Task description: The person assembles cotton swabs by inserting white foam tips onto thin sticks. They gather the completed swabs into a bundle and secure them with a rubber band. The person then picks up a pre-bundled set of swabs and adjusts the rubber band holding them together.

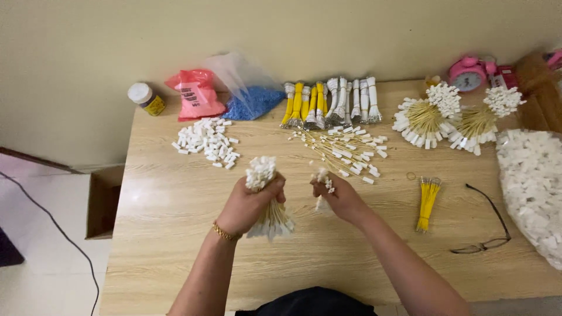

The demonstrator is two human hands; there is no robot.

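Two finished fans of white-capped wires (422, 122) lie far right on the wooden table (175, 205). The left hand (249, 202) is clenched around a thick capped bundle (266, 199) at centre, while the right hand (339, 196) pinches a few capped wires (322, 178). Loose capped wires (345, 149) just beyond, and uncapped yellow wires (428, 202) to the right, suggest work remains.

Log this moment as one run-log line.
left hand: grips large wire bundle | right hand: holds few wires | loose wires on table
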